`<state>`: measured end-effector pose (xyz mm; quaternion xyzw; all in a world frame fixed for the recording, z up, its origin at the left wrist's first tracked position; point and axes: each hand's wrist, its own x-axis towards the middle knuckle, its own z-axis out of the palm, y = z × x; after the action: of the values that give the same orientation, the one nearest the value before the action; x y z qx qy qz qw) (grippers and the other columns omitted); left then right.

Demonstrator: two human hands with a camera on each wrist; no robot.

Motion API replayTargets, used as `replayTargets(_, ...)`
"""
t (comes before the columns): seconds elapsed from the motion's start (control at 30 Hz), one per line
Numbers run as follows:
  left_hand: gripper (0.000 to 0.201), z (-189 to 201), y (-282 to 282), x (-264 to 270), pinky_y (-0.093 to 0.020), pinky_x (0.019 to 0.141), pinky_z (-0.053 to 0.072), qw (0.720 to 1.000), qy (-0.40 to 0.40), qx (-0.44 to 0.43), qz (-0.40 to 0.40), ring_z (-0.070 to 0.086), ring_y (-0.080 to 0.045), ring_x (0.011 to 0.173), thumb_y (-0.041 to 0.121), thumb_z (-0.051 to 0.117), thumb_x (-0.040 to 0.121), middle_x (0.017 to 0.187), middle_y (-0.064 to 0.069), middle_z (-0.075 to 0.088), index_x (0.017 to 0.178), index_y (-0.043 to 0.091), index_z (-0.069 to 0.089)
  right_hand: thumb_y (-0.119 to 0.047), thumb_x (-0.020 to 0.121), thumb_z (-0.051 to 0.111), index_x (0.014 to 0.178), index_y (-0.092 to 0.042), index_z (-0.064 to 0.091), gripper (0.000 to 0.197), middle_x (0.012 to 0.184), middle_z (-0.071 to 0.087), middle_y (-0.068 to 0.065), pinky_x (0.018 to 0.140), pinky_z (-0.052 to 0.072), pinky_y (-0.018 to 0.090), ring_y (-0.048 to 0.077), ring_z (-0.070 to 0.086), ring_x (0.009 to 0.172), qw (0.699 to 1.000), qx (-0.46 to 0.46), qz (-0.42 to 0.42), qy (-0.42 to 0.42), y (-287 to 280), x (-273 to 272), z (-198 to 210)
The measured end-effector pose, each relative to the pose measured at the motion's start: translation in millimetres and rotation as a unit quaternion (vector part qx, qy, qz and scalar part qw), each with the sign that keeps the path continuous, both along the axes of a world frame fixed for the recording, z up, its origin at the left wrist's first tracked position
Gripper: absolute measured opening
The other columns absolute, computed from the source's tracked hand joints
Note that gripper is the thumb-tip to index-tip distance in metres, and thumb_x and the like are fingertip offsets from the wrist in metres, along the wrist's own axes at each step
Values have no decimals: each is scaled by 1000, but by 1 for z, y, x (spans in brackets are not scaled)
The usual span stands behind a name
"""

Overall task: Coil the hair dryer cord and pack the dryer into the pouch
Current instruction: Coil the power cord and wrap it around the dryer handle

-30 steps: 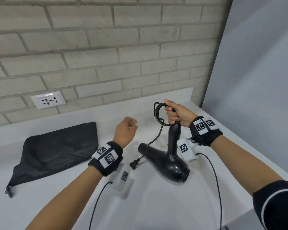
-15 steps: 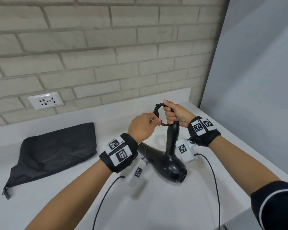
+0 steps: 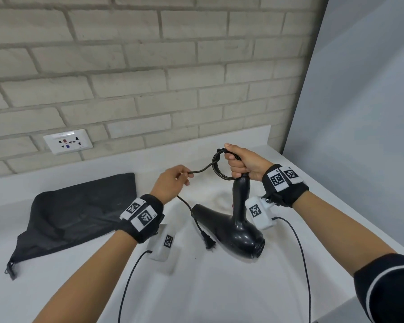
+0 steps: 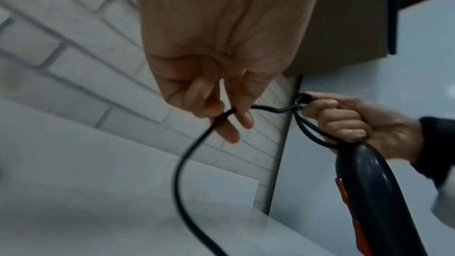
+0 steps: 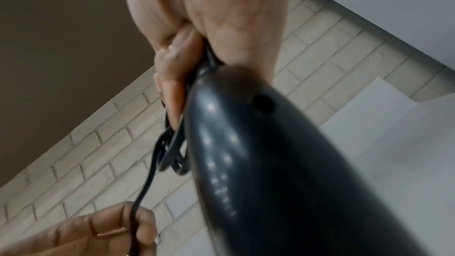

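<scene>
A black hair dryer [image 3: 241, 226] hangs handle-up over the white counter, its nozzle low. My right hand [image 3: 241, 163] grips the top of the handle together with a small coil of black cord [image 3: 217, 166]. To its left, my left hand [image 3: 173, 185] pinches the loose cord [image 4: 214, 122] between thumb and fingers, pulling it away from the coil. Below that hand the cord's tail hangs down to the plug [image 3: 209, 243] near the counter. The black pouch [image 3: 79, 210] lies flat at the left. In the right wrist view the dryer handle [image 5: 258, 153] fills the frame.
A white wall socket [image 3: 67, 141] sits on the brick wall behind the pouch. A grey panel [image 3: 359, 113] closes off the right side. The counter's front right edge [image 3: 350, 308] runs diagonally. Thin sensor cables [image 3: 299, 252] trail from both wrists.
My left hand came to the coil, took the cord and has now drawn it out to the left. The right hand kept its hold on handle and coil.
</scene>
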<state>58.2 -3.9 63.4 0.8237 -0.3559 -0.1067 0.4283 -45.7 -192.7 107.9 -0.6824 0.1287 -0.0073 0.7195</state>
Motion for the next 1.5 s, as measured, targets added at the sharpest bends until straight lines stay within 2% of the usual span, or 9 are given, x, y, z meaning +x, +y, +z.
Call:
replayTargets(0.17,25,13,-12,-14,-33,95,43,998,39,43,-19,57,-22,101,13,45,82,97,0,65,103,19,58,-40,99,29,61,-18,32,44,31,17,-11,35,25,17,3,14,26,1000,-5,-7,0,1,1,0)
replayTargets(0.37,36,36,-32,-43,-27,72,49,966,250,-65,-16,57,-16,64,26,59,89,75,-4,61,117,12,41,-40,99,28,62,-18,32,44,31,17,-11,34,26,17,3,14,26,1000,-10,-12,-2,2,-1,1)
replayTargets(0.47,21,31,-37,-44,-21,56,39,995,84,-37,30,48,-15,60,27,58,89,69,-3,56,99,9,59,-40,99,29,62,-18,33,43,31,17,-11,34,27,17,4,14,26,1000,-16,-12,-3,1,-1,1)
replayTargets(0.57,23,32,-27,-40,-26,65,37,996,-78,19,24,52,-19,72,31,53,91,78,-6,64,94,13,69,-40,99,30,63,-17,35,43,31,17,-11,35,26,16,4,14,26,1000,-20,-5,-1,0,-2,1)
replayTargets(0.7,21,42,-9,-25,-22,67,38,995,-82,9,-52,48,-7,63,24,52,92,64,12,56,92,17,72,-39,99,31,64,-16,37,42,30,18,-12,35,27,16,3,15,26,1000,-19,18,-7,3,0,1)
replayTargets(0.8,20,36,-9,-14,-34,85,36,984,-172,32,-15,48,-16,88,30,53,91,86,5,62,97,25,72,-38,99,29,64,-16,37,42,30,18,-12,35,27,16,3,16,25,999,-6,30,-8,5,2,1)
replayTargets(0.93,25,25,-17,-17,-32,75,28,945,-316,69,53,49,-29,98,29,55,90,97,-10,58,103,17,72,-38,99,27,64,-16,36,42,28,18,-10,36,26,17,3,16,25,999,1,32,-1,3,2,1)
replayTargets(1.27,19,1,-41,-31,-33,81,51,988,-30,-130,75,67,-30,80,8,55,86,83,-18,72,93,1,72,-39,99,28,62,-17,36,44,29,19,-12,36,26,16,2,16,25,999,20,39,-1,1,3,-1)
replayTargets(1.5,11,4,-52,-56,-33,87,52,935,253,-238,72,59,-14,73,20,69,81,74,-3,64,82,9,66,-39,99,28,62,-17,37,44,29,19,-11,35,27,16,2,17,25,999,33,37,-5,-1,2,-1)
